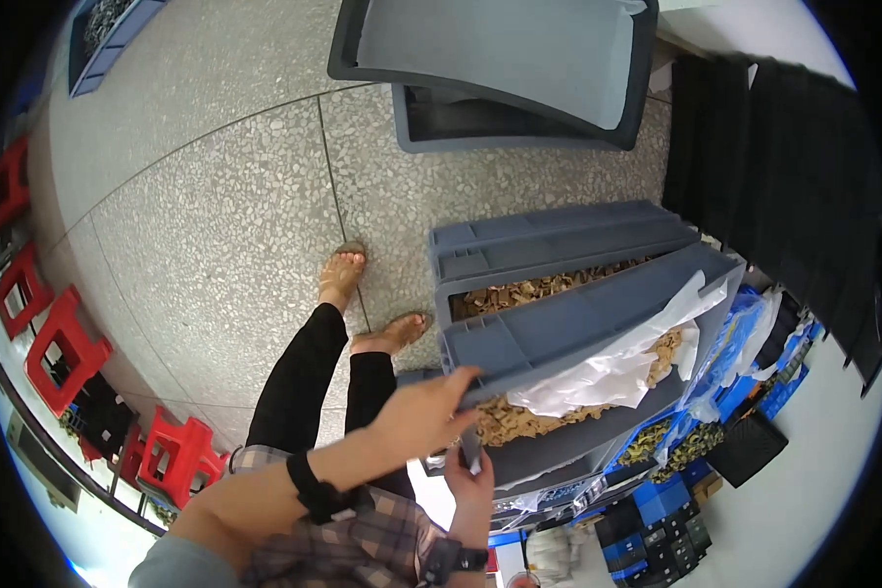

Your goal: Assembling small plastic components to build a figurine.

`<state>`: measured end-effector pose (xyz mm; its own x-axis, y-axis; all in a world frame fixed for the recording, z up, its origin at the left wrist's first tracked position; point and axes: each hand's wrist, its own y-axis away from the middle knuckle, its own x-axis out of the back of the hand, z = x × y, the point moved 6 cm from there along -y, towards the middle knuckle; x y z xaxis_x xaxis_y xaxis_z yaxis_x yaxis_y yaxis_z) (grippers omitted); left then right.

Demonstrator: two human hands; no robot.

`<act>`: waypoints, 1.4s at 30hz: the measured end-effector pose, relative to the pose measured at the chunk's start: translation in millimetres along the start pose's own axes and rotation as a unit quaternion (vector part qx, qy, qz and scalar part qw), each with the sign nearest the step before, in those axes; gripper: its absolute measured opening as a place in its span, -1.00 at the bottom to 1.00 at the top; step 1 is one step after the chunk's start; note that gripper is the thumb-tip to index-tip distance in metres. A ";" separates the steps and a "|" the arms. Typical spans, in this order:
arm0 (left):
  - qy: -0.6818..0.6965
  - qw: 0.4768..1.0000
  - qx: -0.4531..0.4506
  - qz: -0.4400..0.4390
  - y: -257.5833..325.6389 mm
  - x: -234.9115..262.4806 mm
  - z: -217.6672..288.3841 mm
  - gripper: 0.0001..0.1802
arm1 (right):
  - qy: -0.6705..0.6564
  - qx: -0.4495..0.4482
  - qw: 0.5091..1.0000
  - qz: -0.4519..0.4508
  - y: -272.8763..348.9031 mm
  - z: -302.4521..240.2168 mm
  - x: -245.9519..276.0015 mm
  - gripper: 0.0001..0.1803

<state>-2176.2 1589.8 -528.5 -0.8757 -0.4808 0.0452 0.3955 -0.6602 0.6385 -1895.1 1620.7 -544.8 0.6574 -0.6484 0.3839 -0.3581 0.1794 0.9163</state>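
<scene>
Speckled grey floor [216,216] lies under my sandalled feet. Before me a grey crate [568,328] of tan pieces with white plastic lining [617,367] rests tilted on a stack. My left hand [423,412] lies palm-down, fingers curled over its near rim; my right hand [472,482] grips the corner from below.

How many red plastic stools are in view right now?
4. All along the left edge: one at the upper left, one below it, a larger one further down, and one nearest the person. More may be hidden beyond the rim.
</scene>
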 end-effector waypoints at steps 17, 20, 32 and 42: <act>0.244 0.969 0.049 -0.001 -53.7 -16.3 -85.8 0.09 | -0.111 -0.045 0.990 -0.071 -123.9 67.0 15.2 -0.34; 0.181 0.982 0.043 0.027 -41.5 -15.7 -78.7 0.02 | -0.039 -0.052 0.995 -0.072 -128.6 74.4 14.7 -0.37; 0.130 0.987 0.059 0.078 1.1 -41.0 24.3 -0.16 | 0.233 -0.015 0.968 -0.088 -119.7 47.7 16.0 -0.45; 0.159 0.983 0.082 0.048 -46.8 -16.0 -77.9 -0.15 | 0.373 -0.003 0.915 -0.151 -138.1 52.0 -25.8 -0.52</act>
<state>-2159.1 1583.5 -619.0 -0.6953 -0.7095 -0.1148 0.3992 -0.5140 0.7592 -1897.1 1574.1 -687.1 0.9965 0.0158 0.0817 -0.0827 0.0816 0.9932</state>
